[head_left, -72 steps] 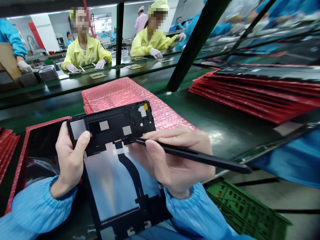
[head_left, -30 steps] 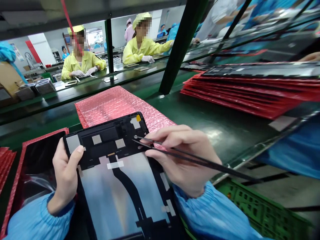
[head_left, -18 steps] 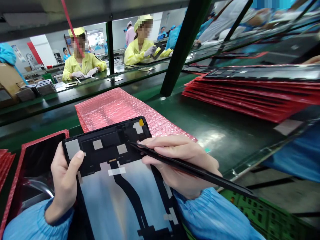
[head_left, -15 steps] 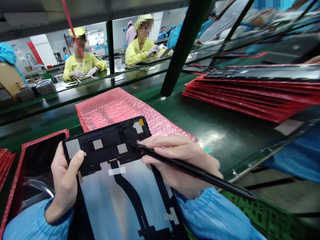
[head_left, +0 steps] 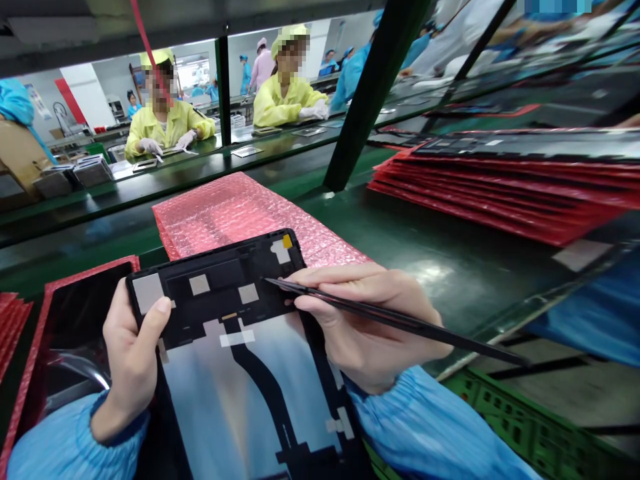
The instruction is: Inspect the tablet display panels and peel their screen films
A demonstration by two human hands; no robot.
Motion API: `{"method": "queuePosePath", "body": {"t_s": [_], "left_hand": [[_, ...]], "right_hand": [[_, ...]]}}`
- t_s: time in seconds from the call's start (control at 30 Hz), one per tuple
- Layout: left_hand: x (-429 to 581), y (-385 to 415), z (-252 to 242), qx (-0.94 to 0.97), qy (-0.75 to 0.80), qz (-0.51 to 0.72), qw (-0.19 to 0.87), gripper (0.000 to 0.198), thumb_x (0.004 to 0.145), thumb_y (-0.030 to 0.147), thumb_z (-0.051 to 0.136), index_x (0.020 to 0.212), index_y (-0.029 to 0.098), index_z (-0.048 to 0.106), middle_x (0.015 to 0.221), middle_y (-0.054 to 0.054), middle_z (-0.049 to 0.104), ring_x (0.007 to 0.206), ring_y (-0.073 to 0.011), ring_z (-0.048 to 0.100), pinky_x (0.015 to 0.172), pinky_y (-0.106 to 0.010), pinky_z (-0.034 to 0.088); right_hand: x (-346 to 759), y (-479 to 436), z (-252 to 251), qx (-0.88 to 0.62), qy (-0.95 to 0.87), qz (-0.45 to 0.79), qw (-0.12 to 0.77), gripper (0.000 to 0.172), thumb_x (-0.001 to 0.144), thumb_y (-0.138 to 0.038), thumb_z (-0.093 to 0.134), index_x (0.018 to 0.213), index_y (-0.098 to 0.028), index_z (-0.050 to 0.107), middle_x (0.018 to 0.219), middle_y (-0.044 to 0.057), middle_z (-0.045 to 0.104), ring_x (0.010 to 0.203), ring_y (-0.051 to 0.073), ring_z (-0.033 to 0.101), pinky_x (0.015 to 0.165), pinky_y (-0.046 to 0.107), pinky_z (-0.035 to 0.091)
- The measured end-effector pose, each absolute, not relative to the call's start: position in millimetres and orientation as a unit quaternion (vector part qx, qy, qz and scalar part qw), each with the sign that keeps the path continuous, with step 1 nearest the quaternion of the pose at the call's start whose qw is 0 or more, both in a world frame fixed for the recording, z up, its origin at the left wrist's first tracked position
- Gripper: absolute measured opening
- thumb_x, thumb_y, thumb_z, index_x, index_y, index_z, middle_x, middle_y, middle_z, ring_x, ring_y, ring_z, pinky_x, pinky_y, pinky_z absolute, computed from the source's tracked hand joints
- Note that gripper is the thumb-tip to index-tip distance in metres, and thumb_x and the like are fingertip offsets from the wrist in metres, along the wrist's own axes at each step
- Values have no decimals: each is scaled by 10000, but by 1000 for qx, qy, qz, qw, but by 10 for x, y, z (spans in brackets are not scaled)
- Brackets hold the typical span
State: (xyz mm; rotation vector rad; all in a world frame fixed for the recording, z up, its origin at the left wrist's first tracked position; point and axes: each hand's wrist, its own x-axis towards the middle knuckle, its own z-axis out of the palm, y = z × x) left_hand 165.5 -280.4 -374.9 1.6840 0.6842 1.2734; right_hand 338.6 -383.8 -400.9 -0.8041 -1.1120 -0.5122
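Observation:
My left hand (head_left: pixel 131 357) grips the upper left edge of a black-framed tablet panel (head_left: pixel 193 393), its thumb on the back near a pale square patch. The panel is tilted toward me, showing a silvery back, a dark ribbon cable (head_left: pixel 263 373) and several light pads. Black pointed tweezers (head_left: pixel 480 347) are held between the fingers of my right hand (head_left: pixel 375 323). Their tip is over the panel's dark top section, right of a small grey pad (head_left: pixel 248 293); whether it touches, I cannot tell. The panel's lower end runs out of view.
Pink bubble wrap (head_left: pixel 220 203) lies behind the panel on the green bench. A stack of red bubble sleeves (head_left: pixel 500 200) is at the right; another dark screen (head_left: pixel 80 320) on red wrap is at the left. A dark post (head_left: pixel 370 100) rises ahead. Co-workers in yellow sit beyond.
My right hand and the tweezers have shifted slightly right, with the tweezers' tip a little higher. The left hand keeps its hold on the panel. A co-worker's hands have moved.

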Motion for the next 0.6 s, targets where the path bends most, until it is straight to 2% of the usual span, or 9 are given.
{"method": "queuePosePath", "body": {"t_s": [0.2, 0.4, 0.6], "left_hand": [[1648, -2809, -3750, 683, 272, 507, 449, 185, 798, 294, 645, 977, 249, 646, 840, 23, 653, 755, -161, 589, 702, -266, 482], [1654, -2819, -3746, 685, 267, 508, 449, 161, 804, 283, 639, 959, 239, 639, 826, 33, 656, 737, -145, 589, 672, -235, 488], [1668, -2821, -3753, 685, 272, 509, 444, 176, 807, 284, 631, 972, 222, 626, 836, 25, 662, 749, -153, 604, 686, -247, 498]], "right_hand": [[3393, -3836, -3988, -364, -495, -229, 755, 228, 686, -14, 735, 845, -144, 635, 808, 51, 688, 733, 169, 679, 622, 271, 582], [3411, -3864, -4045, -356, -525, -211, 743, 229, 696, -19, 725, 854, -156, 631, 838, 59, 685, 725, 194, 684, 616, 307, 596], [3450, -3889, -4072, -368, -568, -255, 690, 232, 705, -25, 737, 856, -159, 621, 862, 55, 684, 795, 196, 693, 659, 278, 620]]}}
